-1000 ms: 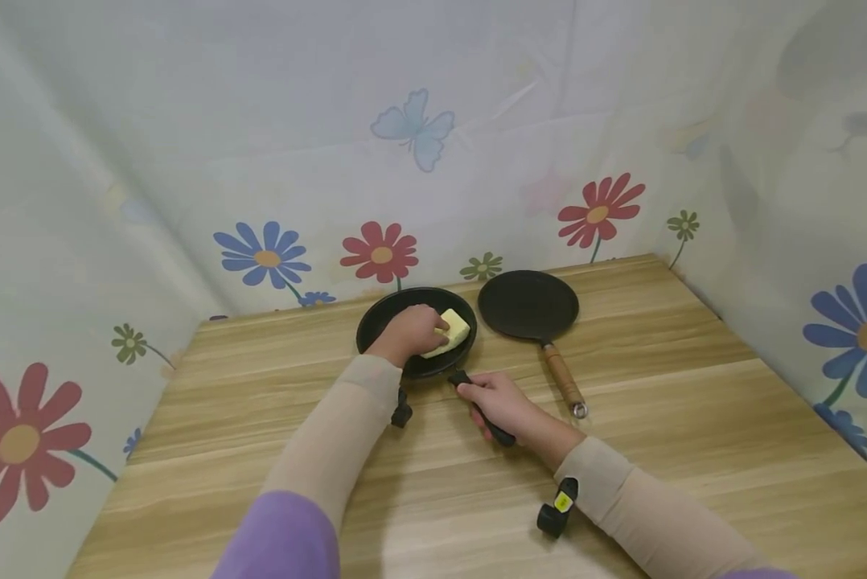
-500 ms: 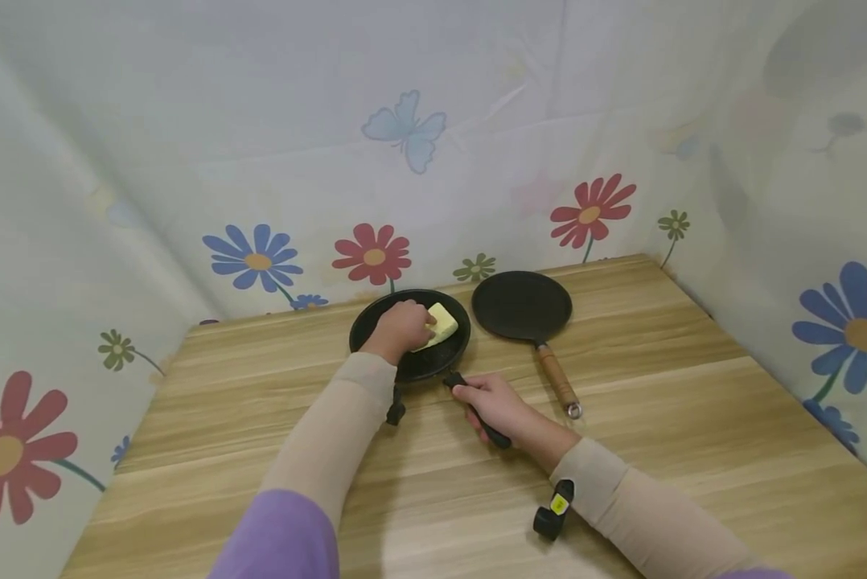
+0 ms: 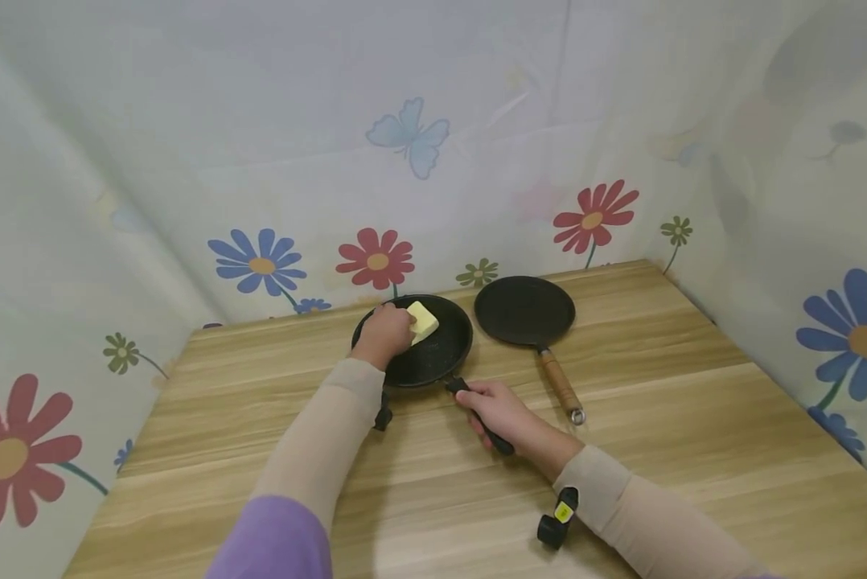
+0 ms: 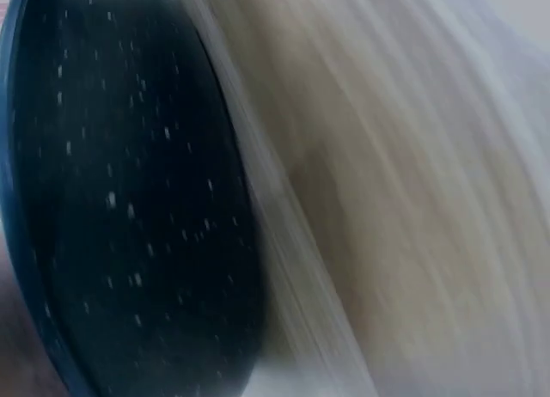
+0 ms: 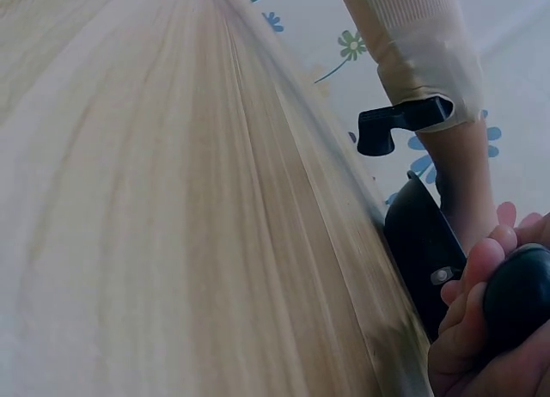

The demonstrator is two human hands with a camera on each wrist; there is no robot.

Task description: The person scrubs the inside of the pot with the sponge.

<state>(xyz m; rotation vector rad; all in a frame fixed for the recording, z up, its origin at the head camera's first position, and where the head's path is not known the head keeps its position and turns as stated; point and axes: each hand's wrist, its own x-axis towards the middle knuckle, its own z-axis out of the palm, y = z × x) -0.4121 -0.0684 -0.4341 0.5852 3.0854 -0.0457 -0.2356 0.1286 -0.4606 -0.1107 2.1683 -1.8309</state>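
Inside a black frying pan (image 3: 444, 346), my left hand (image 3: 385, 334) grips a pale yellow sponge (image 3: 423, 322) near the pan's left side. My right hand (image 3: 502, 412) is wrapped around the pan's black handle (image 3: 495, 434). In the right wrist view the curled fingers (image 5: 468, 328) of that hand circle the handle's end. Small pale specks dot the dark pan surface (image 4: 129, 199) in the blurred left wrist view, where the left hand and sponge do not clearly show.
A flat black griddle pan (image 3: 524, 310) with a wooden handle (image 3: 560, 382) lies to the right of the frying pan. Both rest on a wood-grain table (image 3: 433, 498). Behind it hangs a flower-printed backdrop (image 3: 296, 177).
My left hand has moved the sponge leftward across the inside of the frying pan. The right hand keeps its hold on the handle, and the griddle pan stays in place.
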